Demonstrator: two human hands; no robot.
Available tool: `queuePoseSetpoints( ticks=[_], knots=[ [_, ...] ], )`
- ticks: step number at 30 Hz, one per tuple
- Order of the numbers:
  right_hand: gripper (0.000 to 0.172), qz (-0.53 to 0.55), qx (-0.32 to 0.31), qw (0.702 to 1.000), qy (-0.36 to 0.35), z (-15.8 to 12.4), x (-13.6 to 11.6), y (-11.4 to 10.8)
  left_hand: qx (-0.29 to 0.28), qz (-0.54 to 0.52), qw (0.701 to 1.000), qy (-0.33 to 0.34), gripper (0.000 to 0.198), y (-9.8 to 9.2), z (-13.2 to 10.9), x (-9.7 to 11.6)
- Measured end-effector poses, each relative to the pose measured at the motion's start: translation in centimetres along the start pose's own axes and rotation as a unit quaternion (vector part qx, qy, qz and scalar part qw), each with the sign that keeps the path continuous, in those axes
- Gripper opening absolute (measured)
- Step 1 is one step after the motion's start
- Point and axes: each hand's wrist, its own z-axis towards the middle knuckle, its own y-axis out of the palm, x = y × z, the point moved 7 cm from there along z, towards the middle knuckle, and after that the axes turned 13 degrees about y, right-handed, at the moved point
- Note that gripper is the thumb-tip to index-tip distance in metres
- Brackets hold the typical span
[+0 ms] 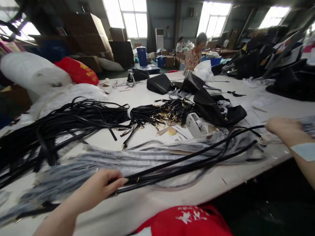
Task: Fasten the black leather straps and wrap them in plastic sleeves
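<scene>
My left hand (pixel 98 190) is closed in a pinch on the near ends of a few long black straps (pixel 187 160) that run right across the white table (pixel 147 200). My right hand (pixel 283 127) reaches far right, blurred, over clear plastic-wrapped straps (pixel 307 126); its fingers look curled onto them. A layer of grey plastic-sleeved straps (pixel 118 160) lies under the black ones. A big bundle of black straps with gold clasps (pixel 98 118) lies behind.
A white tape dispenser (pixel 195 124) and a tape roll (pixel 172 131) sit mid-table. Black handbags (pixel 216 108) lie behind them. A white foam roll (pixel 31 72) and a red bag (pixel 78 70) are at the left. Another person (pixel 194 54) works at the far end.
</scene>
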Motion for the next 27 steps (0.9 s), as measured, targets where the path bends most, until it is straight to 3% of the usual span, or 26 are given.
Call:
queuePoseSetpoints(
  ticks=[3, 5, 7, 9, 11, 12, 14, 18, 20, 22, 24, 27],
  knots=[
    [0.046, -0.032, 0.064, 0.997, -0.027, -2.5, -4.0, 0.5, 0.015, -0.029, 0.999, -0.014, 0.046, 3.2, 3.4, 1.2],
    [0.041, 0.061, 0.026, 0.987, -0.147, -8.2, -10.0, 2.1, 0.012, -0.060, 0.998, -0.007, 0.044, 5.7, 5.0, 2.6],
    [0.035, 0.189, -0.087, 0.948, -0.243, -16.1, -16.3, 4.3, 0.011, -0.077, 0.997, 0.011, 0.041, 7.9, 6.2, 4.6],
    [0.038, 0.252, -0.233, 0.886, -0.311, -24.8, -21.5, 6.9, 0.010, -0.082, 0.996, 0.041, 0.038, 9.5, 7.4, 6.8],
    [0.043, 0.278, -0.351, 0.825, -0.345, -31.6, -25.0, 9.2, 0.014, -0.065, 0.995, 0.076, 0.032, 10.0, 8.1, 8.5],
    [0.045, 0.288, -0.388, 0.805, -0.346, -33.6, -26.1, 10.3, 0.013, -0.046, 0.995, 0.092, 0.027, 10.0, 8.2, 8.9],
    [0.045, 0.294, -0.414, 0.797, -0.327, -34.6, -27.2, 12.2, 0.019, -0.028, 0.993, 0.115, 0.024, 9.0, 7.5, 8.6],
    [0.039, 0.275, -0.352, 0.854, -0.268, -30.4, -27.1, 15.1, -0.005, -0.112, 0.991, 0.074, 0.034, 7.0, 4.2, 4.3],
    [0.035, 0.270, -0.330, 0.861, -0.277, -30.2, -27.7, 15.6, -0.016, -0.148, 0.988, 0.032, 0.033, 7.0, 2.9, 2.1],
    [0.030, 0.274, -0.354, 0.832, -0.328, -32.8, -29.2, 15.5, -0.012, -0.146, 0.989, 0.011, 0.030, 7.8, 2.5, 1.1],
    [0.031, 0.280, -0.417, 0.778, -0.378, -36.7, -30.9, 15.3, -0.024, -0.135, 0.990, 0.022, 0.028, 8.9, 2.8, 1.1],
    [0.034, 0.275, -0.527, 0.710, -0.376, -40.5, -32.3, 16.0, -0.040, -0.129, 0.990, 0.030, 0.033, 8.7, 4.1, 0.8]
  ],
)
